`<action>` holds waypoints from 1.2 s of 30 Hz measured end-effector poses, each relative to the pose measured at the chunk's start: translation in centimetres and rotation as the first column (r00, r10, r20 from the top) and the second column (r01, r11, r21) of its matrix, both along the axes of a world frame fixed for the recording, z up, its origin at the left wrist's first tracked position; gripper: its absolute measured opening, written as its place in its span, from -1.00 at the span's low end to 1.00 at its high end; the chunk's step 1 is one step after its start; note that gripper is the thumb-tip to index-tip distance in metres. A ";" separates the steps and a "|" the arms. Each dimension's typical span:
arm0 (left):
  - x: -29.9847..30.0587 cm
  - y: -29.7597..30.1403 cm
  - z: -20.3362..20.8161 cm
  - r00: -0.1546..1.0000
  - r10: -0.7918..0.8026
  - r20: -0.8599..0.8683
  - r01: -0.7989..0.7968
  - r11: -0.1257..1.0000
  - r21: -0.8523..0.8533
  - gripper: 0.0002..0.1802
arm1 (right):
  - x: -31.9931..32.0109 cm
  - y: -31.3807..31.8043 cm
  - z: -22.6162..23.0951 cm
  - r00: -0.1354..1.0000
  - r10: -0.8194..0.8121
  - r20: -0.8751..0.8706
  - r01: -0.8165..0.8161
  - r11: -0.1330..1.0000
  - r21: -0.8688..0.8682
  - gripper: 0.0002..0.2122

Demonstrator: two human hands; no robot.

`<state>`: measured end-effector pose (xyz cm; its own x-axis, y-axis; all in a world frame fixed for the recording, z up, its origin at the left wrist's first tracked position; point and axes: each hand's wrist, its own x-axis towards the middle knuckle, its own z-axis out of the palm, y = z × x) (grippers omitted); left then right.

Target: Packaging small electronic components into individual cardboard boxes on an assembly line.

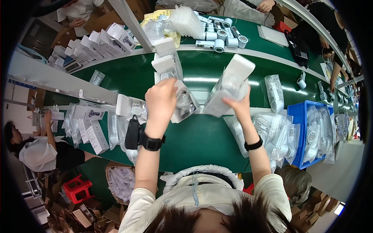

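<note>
My right hand [240,105] grips a white carton [225,91] with its top flap raised; the carton is tilted, and clear wrapping shows in its open top. My left hand [161,97] is closed at the top of another white carton [184,103], which has a dark device pictured on its side. What those left fingers hold is hidden behind the hand. Just beyond stand more open white cartons [165,64]. Left of my left wrist lies an open carton [131,106] with a clear-wrapped item inside.
Bubble-wrapped items [276,134] are heaped at right beside a blue bin [297,136] of similar packs. Pale handheld devices [221,37] lie on the far bench. White cartons [93,134] and a metal post [132,23] stand left. Other people work around the table.
</note>
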<state>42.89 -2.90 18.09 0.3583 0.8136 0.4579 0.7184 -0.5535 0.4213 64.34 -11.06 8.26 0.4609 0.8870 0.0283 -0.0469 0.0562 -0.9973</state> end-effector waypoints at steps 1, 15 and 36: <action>0.7 0.3 -0.4 0.999 0.046 0.011 -0.047 0.998 0.032 -0.86 | 0.4 2.6 0.5 0.999 -0.044 -0.024 0.045 0.998 0.052 -0.08; 4.1 3.4 -4.3 0.952 0.077 0.297 -0.125 0.981 0.147 -0.74 | -2.5 6.5 -1.9 0.608 -0.521 0.599 0.333 0.852 0.404 -0.40; -13.8 -17.3 -8.9 0.700 0.529 0.480 -0.468 0.847 -0.252 -0.76 | -23.6 4.6 -8.3 0.937 0.323 -0.134 -0.329 0.944 -0.024 -0.39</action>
<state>29.12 -20.25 9.16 -0.3769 0.8567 0.3521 0.5347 -0.1091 0.8379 40.72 -6.44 -0.02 0.1435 0.9881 -0.0553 -0.1813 -0.0287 -0.9830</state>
